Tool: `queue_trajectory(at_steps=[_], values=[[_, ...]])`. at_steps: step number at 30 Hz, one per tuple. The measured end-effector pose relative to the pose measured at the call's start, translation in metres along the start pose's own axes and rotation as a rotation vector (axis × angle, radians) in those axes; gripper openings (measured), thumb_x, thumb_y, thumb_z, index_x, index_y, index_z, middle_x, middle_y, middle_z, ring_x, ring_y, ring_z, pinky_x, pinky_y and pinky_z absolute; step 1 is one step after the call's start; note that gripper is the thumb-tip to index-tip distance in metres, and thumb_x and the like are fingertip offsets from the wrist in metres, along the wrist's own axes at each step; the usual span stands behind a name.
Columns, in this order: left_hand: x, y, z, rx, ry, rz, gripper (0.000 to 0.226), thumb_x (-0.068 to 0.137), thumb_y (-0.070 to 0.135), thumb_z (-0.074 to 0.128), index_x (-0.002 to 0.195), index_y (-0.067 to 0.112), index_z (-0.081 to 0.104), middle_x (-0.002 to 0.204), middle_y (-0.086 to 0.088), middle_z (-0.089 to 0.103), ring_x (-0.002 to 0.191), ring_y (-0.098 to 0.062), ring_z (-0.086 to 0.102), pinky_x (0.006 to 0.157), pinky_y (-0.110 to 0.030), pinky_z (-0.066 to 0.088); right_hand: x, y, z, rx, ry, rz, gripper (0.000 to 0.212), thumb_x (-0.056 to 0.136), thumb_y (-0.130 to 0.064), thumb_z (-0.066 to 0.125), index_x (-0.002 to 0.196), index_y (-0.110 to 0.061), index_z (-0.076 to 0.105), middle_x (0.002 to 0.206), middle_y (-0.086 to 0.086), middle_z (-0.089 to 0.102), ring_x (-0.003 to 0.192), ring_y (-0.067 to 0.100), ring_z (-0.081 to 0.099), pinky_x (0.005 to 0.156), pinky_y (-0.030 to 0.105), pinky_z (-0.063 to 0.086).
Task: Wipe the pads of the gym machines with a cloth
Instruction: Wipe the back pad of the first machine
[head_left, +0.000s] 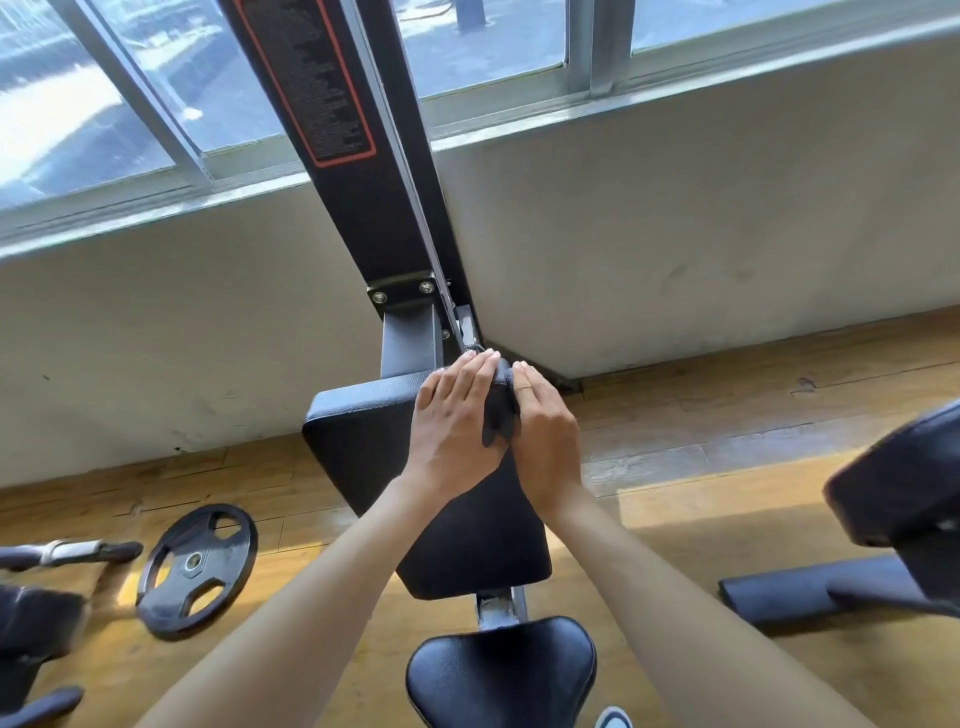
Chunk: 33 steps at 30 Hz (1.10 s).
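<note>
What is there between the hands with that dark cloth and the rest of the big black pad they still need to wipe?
Nothing visible. The left hand and right hand press the dark cloth against the back pad at its upper right corner. The pad's remaining surface lies bare, apart from what the forearms hide from view.

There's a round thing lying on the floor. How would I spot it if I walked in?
Start at the window wall and the black upright post of the machine, then drop to the wooden floor on its left. The weight plate lies flat there: a black disc with three grip holes and a metal centre hub, unlike the cushioned pads nearby.
</note>
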<state>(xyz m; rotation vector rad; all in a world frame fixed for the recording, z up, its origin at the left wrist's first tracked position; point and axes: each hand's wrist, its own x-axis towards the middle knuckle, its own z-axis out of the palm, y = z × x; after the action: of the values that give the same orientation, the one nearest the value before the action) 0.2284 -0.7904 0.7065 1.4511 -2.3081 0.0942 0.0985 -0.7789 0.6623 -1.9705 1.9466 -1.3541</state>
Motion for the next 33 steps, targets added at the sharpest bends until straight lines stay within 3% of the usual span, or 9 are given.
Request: queue_trajectory(at_steps=[9,15,20,25,30,33], values=[[-0.003,0.006,0.001,0.063,-0.037,-0.027,0.089,0.076,0.035,0.072,0.156,0.015,0.038,0.159,0.000,0.040,0.154,-0.020,0.027,0.126,-0.036,0.018,-0.004,0.015,0.003,-0.101,-0.043,-0.004,0.060,0.074,0.005,0.086,0.131,0.003,0.065,0.129,0.019,0.068,0.121,0.031,0.067,0.102,0.037,0.052],[-0.002,0.010,0.000,0.072,-0.041,-0.035,0.097,0.072,0.045,0.075,0.155,0.016,0.036,0.157,0.000,0.040,0.150,-0.021,0.030,0.125,-0.037,0.019,-0.021,0.014,0.009,-0.056,-0.092,0.081,0.063,0.082,0.006,0.079,0.141,0.004,0.056,0.139,0.020,0.063,0.130,0.032,0.061,0.107,0.035,0.044],[-0.001,0.007,0.001,0.102,-0.033,-0.017,0.104,0.066,0.040,0.082,0.155,0.015,0.036,0.156,-0.001,0.040,0.147,-0.022,0.031,0.123,-0.037,0.018,-0.033,0.020,0.015,-0.076,-0.115,0.102,0.068,0.080,0.008,0.080,0.143,0.004,0.054,0.142,0.021,0.059,0.135,0.034,0.056,0.110,0.036,0.040],[-0.002,0.008,0.005,0.123,-0.038,-0.026,0.107,0.064,0.043,0.087,0.154,0.015,0.035,0.155,-0.003,0.039,0.147,-0.025,0.029,0.125,-0.040,0.013,-0.045,0.029,0.017,-0.067,-0.144,0.095,0.068,0.080,0.005,0.082,0.143,0.000,0.056,0.143,0.018,0.060,0.134,0.032,0.057,0.108,0.038,0.045],[-0.001,0.010,0.010,0.191,-0.067,-0.061,0.126,0.053,0.056,0.094,0.155,0.014,0.031,0.157,-0.004,0.035,0.150,-0.026,0.024,0.126,-0.045,0.014,-0.052,0.036,0.025,-0.021,-0.164,0.139,0.067,0.080,0.017,0.074,0.142,-0.001,0.057,0.142,0.016,0.061,0.135,0.033,0.056,0.107,0.045,0.052],[-0.002,0.012,0.012,0.223,-0.055,-0.064,0.128,0.053,0.054,0.097,0.154,0.014,0.030,0.156,-0.005,0.034,0.149,-0.028,0.026,0.126,-0.048,0.018,-0.057,0.041,0.031,-0.008,-0.180,0.162,0.067,0.084,0.014,0.073,0.146,-0.003,0.055,0.146,0.013,0.058,0.139,0.030,0.052,0.111,0.040,0.045]])
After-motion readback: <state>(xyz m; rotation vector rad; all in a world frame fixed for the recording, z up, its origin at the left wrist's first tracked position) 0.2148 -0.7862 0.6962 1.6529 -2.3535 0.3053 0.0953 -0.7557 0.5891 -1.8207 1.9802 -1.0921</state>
